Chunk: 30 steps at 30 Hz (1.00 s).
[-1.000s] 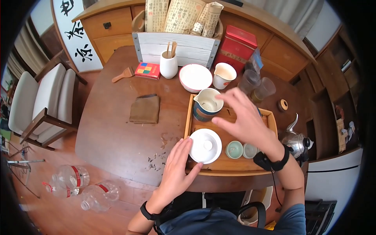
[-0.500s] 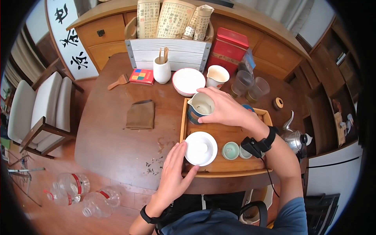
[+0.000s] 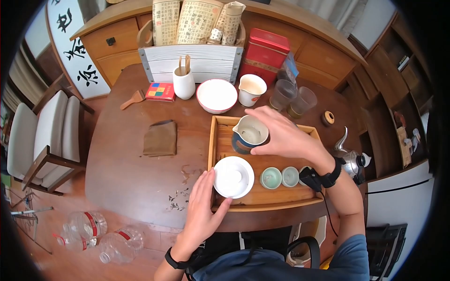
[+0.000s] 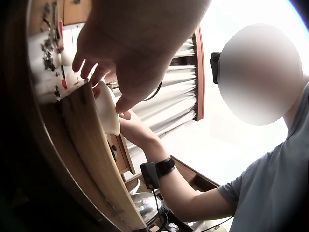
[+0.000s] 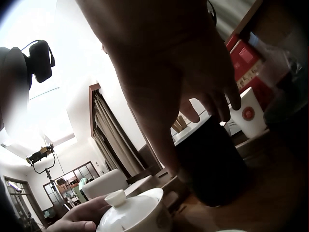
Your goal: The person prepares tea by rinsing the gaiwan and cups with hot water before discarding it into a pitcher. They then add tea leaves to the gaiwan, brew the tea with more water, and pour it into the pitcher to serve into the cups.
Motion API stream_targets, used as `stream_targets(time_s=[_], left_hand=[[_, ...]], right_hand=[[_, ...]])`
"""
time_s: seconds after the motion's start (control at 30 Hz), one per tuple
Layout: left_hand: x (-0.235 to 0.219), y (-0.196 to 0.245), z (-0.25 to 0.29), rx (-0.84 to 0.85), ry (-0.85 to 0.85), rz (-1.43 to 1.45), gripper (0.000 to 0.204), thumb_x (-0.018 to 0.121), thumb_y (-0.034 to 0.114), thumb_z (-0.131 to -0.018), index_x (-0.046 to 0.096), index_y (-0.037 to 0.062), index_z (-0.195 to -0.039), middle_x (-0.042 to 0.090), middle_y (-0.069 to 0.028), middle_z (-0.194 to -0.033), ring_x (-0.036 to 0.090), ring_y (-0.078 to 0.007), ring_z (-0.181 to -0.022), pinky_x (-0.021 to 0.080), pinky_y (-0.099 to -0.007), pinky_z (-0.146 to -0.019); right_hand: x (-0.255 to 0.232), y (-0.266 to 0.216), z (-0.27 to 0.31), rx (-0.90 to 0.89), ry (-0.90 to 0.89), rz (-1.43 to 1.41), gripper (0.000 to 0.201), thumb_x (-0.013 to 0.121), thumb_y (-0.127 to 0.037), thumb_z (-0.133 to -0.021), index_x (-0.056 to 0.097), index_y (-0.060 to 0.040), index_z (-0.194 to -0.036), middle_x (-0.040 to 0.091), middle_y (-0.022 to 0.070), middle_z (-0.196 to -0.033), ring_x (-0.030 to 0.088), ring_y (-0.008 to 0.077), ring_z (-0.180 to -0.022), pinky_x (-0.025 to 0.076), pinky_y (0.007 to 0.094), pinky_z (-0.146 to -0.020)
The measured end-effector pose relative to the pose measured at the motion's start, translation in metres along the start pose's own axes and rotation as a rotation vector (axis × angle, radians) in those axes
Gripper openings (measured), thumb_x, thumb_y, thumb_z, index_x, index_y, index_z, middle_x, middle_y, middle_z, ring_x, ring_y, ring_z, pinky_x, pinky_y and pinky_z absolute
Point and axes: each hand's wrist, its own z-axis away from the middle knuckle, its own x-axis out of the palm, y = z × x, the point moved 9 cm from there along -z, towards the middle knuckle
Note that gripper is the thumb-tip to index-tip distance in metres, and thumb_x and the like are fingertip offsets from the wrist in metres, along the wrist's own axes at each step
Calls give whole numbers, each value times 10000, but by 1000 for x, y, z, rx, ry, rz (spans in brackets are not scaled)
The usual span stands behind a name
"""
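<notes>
My right hand [image 3: 288, 136] grips a dark blue pitcher [image 3: 241, 144] with a pale inside and a spout, its thumb on the near side and fingers round the far side. In the right wrist view the pitcher [image 5: 212, 164] looks nearly black between thumb and fingers. At the near left of the wooden tray [image 3: 213, 140] sits a white lidded gaiwan [image 3: 233, 177]. My left hand [image 3: 202, 206] rests at its left side, fingers straight against the rim and thumb at the near edge. The lid's knob [image 5: 115, 198] shows in the right wrist view.
Small celadon cups [image 3: 271, 178] stand in a row right of the gaiwan. Behind the tray are a white bowl [image 3: 216, 95], a white pitcher [image 3: 251, 89] and clear plastic cups [image 3: 283, 95]. A brown cloth [image 3: 160, 139] lies left; a metal kettle [image 3: 349, 161] stands right.
My right hand has come down onto the blue pitcher and closed round it. The pitcher has shifted a little to the right on the tray. My left hand stays at the gaiwan.
</notes>
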Motion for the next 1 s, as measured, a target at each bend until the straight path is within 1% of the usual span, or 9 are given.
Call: stream_targets(time_s=[0.1, 0.23, 0.27, 0.37, 0.47, 0.67, 0.87, 0.97, 1.0], left_hand=[[0, 0, 0, -23, -9, 6, 801, 791, 143, -935, 391, -36, -1605, 501, -277, -1561, 430, -443, -1503, 363, -502, -1228], [1, -1, -1, -32, -19, 5, 806, 786, 143, -937, 380, -35, -1610, 489, -275, -1571, 420, -438, -1509, 351, -503, -1235], [2, -1, -1, -32, -22, 4, 808, 785, 143, -938, 376, -35, -1612, 486, -275, -1573, 418, -437, -1510, 348, -503, -1237], [1, -1, -2, -38, -30, 15, 808, 780, 139, -942, 370, -29, -1618, 482, -274, -1576, 416, -434, -1510, 343, -502, -1240], [-1, 2, -3, -29, -18, -2, 787, 774, 184, -961, 386, -73, -1595, 515, -299, -1550, 441, -494, -1482, 377, -532, -1215], [-1, 2, -3, -31, -20, 5, 796, 773, 181, -958, 378, -74, -1600, 515, -312, -1540, 438, -499, -1481, 374, -531, -1217], [-1, 2, -2, -22, -17, -4, 800, 774, 180, -957, 375, -74, -1601, 514, -313, -1540, 438, -500, -1480, 377, -531, -1216], [-1, 2, -2, -27, -22, -3, 804, 775, 181, -955, 372, -75, -1602, 511, -314, -1542, 437, -500, -1481, 377, -531, -1216], [-1, 2, -2, -24, -23, -3, 804, 775, 181, -955, 372, -75, -1602, 510, -315, -1543, 437, -500, -1481, 377, -531, -1216]], right_hand=[[-37, 20, 17, 90, 33, 71, 909, 890, -289, -784, 472, -3, -1539, 534, 209, -1443, 511, 386, -1372, 438, 444, -1161], [-39, 56, 40, 300, -120, 157, 847, 890, -284, -786, 526, -20, -1504, 556, 177, -1410, 545, 354, -1339, 465, 427, -1138], [-37, 62, 45, 313, -122, 191, 815, 889, -279, -786, 550, -27, -1483, 574, 164, -1379, 561, 343, -1324, 476, 417, -1129], [-28, 74, 52, 300, -166, 147, 801, 884, -273, -788, 554, -29, -1476, 586, 162, -1369, 573, 350, -1313, 478, 418, -1127], [-27, 78, 53, 285, -80, 137, 793, 885, -279, -785, 562, -25, -1463, 597, 161, -1359, 598, 359, -1278, 492, 425, -1111], [-23, 84, 49, 334, -88, 113, 819, 893, -324, -765, 568, -11, -1449, 620, 198, -1310, 623, 391, -1231, 505, 435, -1084], [-23, 85, 47, 450, -109, 178, 830, 859, -442, -813, 565, -15, -1461, 623, 213, -1266, 636, 403, -1213, 521, 450, -1059], [-24, 82, 47, 481, -133, 185, 865, 850, -472, -818, 551, -9, -1485, 622, 216, -1250, 644, 401, -1199, 527, 452, -1047], [-25, 81, 47, 457, -125, 189, 879, 847, -483, -822, 544, -4, -1494, 623, 219, -1255, 646, 404, -1197, 527, 453, -1045]])
